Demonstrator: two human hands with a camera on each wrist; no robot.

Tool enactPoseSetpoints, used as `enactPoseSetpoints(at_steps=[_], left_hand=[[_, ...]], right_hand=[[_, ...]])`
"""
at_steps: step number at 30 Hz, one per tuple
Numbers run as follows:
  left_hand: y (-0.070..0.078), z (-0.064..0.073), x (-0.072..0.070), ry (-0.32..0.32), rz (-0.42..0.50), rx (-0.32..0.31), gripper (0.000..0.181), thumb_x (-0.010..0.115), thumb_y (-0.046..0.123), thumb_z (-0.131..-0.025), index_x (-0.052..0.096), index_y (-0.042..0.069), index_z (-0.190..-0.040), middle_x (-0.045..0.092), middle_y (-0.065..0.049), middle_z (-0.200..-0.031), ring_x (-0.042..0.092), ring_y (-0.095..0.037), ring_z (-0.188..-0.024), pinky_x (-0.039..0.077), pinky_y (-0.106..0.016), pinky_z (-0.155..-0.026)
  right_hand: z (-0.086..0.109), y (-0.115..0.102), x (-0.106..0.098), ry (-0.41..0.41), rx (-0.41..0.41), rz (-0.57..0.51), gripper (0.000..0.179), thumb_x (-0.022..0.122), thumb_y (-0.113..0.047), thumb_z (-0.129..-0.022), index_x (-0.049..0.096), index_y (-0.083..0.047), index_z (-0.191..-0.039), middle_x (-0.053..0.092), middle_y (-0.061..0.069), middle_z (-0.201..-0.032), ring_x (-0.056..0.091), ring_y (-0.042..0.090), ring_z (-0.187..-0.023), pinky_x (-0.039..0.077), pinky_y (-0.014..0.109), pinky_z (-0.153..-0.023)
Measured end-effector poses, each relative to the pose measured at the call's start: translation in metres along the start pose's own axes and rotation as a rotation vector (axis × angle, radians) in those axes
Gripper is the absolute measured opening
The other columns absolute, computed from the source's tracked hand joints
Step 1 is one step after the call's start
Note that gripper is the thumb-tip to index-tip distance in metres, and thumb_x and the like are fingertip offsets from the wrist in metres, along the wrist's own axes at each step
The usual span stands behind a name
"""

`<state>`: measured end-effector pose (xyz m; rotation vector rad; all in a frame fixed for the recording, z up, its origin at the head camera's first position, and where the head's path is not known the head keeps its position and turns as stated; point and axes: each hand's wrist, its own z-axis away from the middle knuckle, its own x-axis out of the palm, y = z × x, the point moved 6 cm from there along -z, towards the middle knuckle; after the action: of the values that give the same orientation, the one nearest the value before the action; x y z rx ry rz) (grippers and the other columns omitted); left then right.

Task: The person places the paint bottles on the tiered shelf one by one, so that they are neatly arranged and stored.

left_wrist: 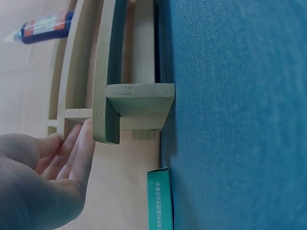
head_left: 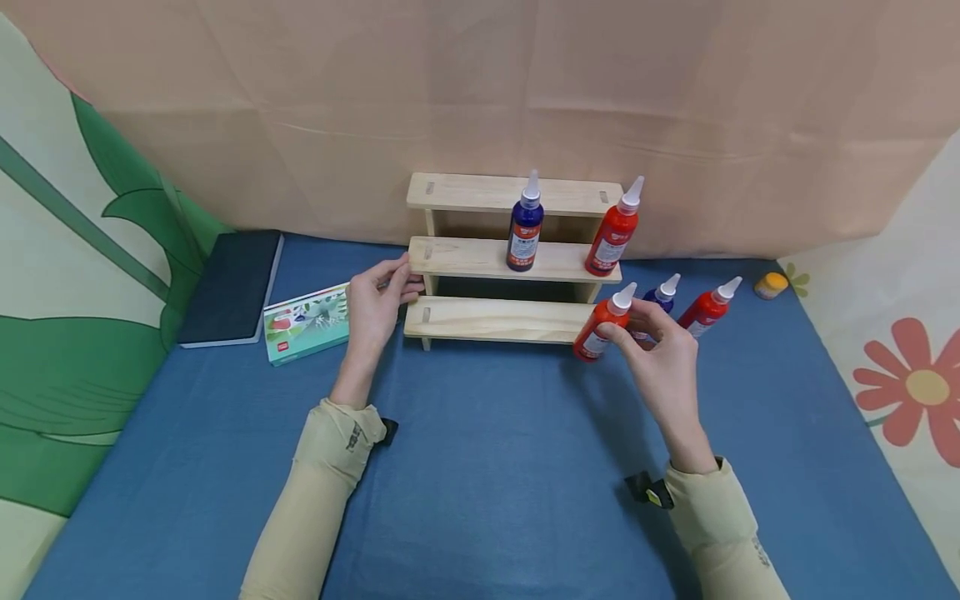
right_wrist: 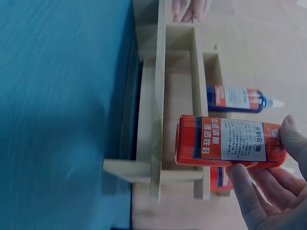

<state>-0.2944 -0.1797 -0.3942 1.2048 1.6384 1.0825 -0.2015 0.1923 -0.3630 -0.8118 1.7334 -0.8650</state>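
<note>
A three-step wooden rack (head_left: 495, 320) stands on the blue cloth. At its left end my left hand (head_left: 377, 302) grips the end of the middle step between thumb and fingers. My right hand (head_left: 664, 357) pinches a red bottle (right_wrist: 242, 140) with a white pointed cap near its upper part. That bottle is slightly tilted at the right end of the lowest step, and the right wrist view shows a gap between its base and the board. On the middle step stand a dark blue bottle (head_left: 525, 235) and, at the right end, another red bottle (head_left: 612, 242).
Right of the rack, a second blue bottle (head_left: 665, 290), partly behind my right hand, and a red bottle (head_left: 705, 312) stand on the cloth. Farther right is a small yellow-capped container (head_left: 771, 285). A dark book (head_left: 231, 287) and a green box (head_left: 306, 327) lie left.
</note>
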Motion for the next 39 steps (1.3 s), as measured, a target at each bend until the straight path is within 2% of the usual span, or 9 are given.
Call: enactPoseSetpoints(at_steps=[4,7,13,16,22,26,31,35,39], left_hand=[[0.0,0.0,0.002,0.0,0.0,-0.001,0.028,0.064,0.006,-0.109,0.071,-0.009,-0.132,0.075,-0.031,-0.11,0.078,-0.04,-0.091,0.068,-0.028,-0.078],[0.0,-0.001,0.003,0.004,0.003,-0.001,0.028,0.064,0.005,-0.109,0.071,-0.009,-0.131,0.075,-0.03,-0.109,0.076,-0.045,-0.092,0.068,-0.029,-0.078],[-0.003,-0.001,0.004,-0.004,0.001,-0.011,0.028,0.064,0.008,-0.109,0.072,-0.008,-0.131,0.075,-0.028,-0.115,0.079,-0.034,-0.091,0.068,-0.029,-0.079],[-0.003,0.0,0.004,-0.008,0.011,-0.017,0.028,0.064,0.008,-0.109,0.072,-0.008,-0.132,0.075,-0.027,-0.117,0.079,-0.03,-0.09,0.068,-0.029,-0.079],[-0.003,0.002,0.004,-0.022,0.028,-0.021,0.029,0.062,0.006,-0.11,0.069,-0.008,-0.135,0.074,-0.029,-0.116,0.077,-0.039,-0.094,0.068,-0.029,-0.079],[-0.003,0.001,0.002,-0.012,0.026,-0.018,0.029,0.062,0.007,-0.11,0.07,-0.008,-0.134,0.074,-0.028,-0.117,0.078,-0.036,-0.092,0.068,-0.029,-0.079],[-0.002,0.0,0.002,-0.004,0.019,-0.013,0.029,0.063,0.007,-0.11,0.071,-0.008,-0.133,0.075,-0.028,-0.116,0.08,-0.027,-0.088,0.068,-0.029,-0.079],[-0.002,0.0,0.0,-0.005,0.018,-0.015,0.029,0.063,0.006,-0.109,0.07,-0.007,-0.134,0.075,-0.028,-0.116,0.079,-0.032,-0.09,0.068,-0.028,-0.079],[-0.001,0.0,-0.001,-0.005,0.021,-0.015,0.029,0.063,0.006,-0.109,0.07,-0.008,-0.133,0.074,-0.025,-0.123,0.079,-0.029,-0.09,0.068,-0.029,-0.079]], right_hand=[[-0.002,-0.007,0.009,-0.017,-0.019,-0.013,0.044,0.08,-0.022,-0.101,0.069,-0.003,-0.14,0.072,0.014,-0.131,0.068,0.028,-0.113,0.055,0.017,-0.083],[-0.004,-0.013,0.016,-0.028,-0.048,-0.023,0.045,0.081,-0.022,-0.1,0.069,-0.003,-0.139,0.072,0.014,-0.13,0.069,0.028,-0.114,0.056,0.018,-0.082],[-0.008,-0.025,0.03,-0.035,-0.078,-0.068,0.046,0.084,-0.018,-0.097,0.07,-0.002,-0.138,0.073,0.014,-0.128,0.07,0.028,-0.112,0.057,0.012,-0.08],[-0.009,-0.03,0.038,-0.045,-0.087,-0.084,0.046,0.085,-0.019,-0.097,0.071,-0.002,-0.137,0.074,0.014,-0.127,0.07,0.028,-0.111,0.058,0.016,-0.08],[-0.012,-0.038,0.052,-0.07,-0.093,-0.093,0.047,0.085,-0.021,-0.096,0.071,-0.002,-0.136,0.074,0.013,-0.127,0.07,0.027,-0.111,0.06,0.023,-0.082],[-0.015,-0.045,0.059,-0.081,-0.101,-0.116,0.046,0.085,-0.021,-0.096,0.071,-0.003,-0.136,0.074,0.013,-0.126,0.07,0.027,-0.111,0.062,0.03,-0.084],[-0.018,-0.057,0.068,-0.081,-0.138,-0.131,0.045,0.086,-0.019,-0.095,0.072,-0.002,-0.134,0.075,0.013,-0.122,0.07,0.026,-0.109,0.063,0.039,-0.083],[-0.022,-0.068,0.074,-0.081,-0.186,-0.144,0.045,0.087,-0.019,-0.094,0.072,-0.002,-0.134,0.076,0.012,-0.121,0.071,0.026,-0.106,0.065,0.044,-0.086],[-0.03,-0.08,0.078,-0.085,-0.227,-0.174,0.045,0.086,-0.018,-0.095,0.072,-0.002,-0.134,0.075,0.013,-0.125,0.071,0.027,-0.106,0.065,0.046,-0.087]])
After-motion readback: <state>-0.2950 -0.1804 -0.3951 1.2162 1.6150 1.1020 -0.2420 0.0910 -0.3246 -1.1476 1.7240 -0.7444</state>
